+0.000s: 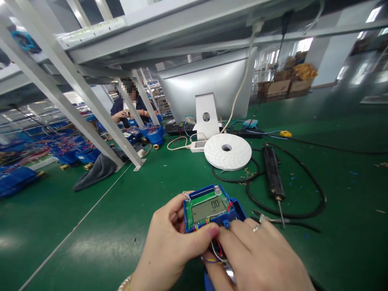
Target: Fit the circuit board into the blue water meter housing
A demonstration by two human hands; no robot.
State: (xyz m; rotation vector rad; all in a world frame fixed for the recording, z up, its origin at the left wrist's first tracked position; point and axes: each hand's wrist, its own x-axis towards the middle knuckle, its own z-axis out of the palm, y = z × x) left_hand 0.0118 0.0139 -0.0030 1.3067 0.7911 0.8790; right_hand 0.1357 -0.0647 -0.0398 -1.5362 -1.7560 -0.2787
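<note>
A blue meter housing (pixel 239 210) with a green circuit board and a lit display (pixel 208 209) reading zeros is at the lower middle. My left hand (pixel 169 242) grips its left side, thumb along the front edge. My right hand (pixel 257 254), a ring on one finger, is bent over the near side, its fingertips among the coloured wires (pixel 216 250). What those fingertips hold, if anything, is hidden. Below the wires a shiny metal part (pixel 229 271) and some blue casing show, partly covered by my right hand.
A black electric screwdriver (pixel 273 173) with a coiled cable lies to the right, near scattered small screws (pixel 249 174). Behind are a white tape roll (pixel 227 151) and a monitor (pixel 207 89). Blue meters (pixel 154 135), a grey cloth (pixel 100 171) and metal posts stand left; a person (pixel 130 105) sits beyond.
</note>
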